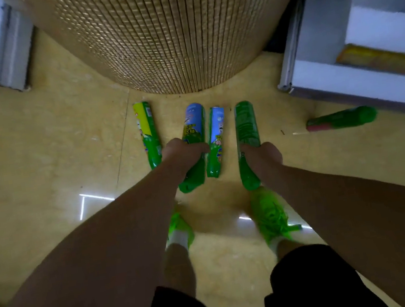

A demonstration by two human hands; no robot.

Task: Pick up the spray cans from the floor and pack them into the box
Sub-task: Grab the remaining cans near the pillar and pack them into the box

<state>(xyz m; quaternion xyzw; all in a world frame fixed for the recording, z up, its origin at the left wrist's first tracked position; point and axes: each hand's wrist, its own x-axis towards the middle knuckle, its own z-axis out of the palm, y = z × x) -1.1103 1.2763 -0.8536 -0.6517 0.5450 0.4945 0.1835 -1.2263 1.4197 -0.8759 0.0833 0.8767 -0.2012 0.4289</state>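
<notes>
two green shoes (pixel 271 215) stand nearest me on the yellow floor (pixel 40 164). just beyond them my left hand (pixel 183 153) curls round a blue-and-green spray can (pixel 192 126), and my right hand (pixel 265 155) grips an all-green can (pixel 244 126). a third can (pixel 216 138) lies between those two, a fourth (pixel 147 132) left of them, a fifth (pixel 343 119) off toward the right edge. farthest stands a woven gold column (pixel 172 31).
</notes>
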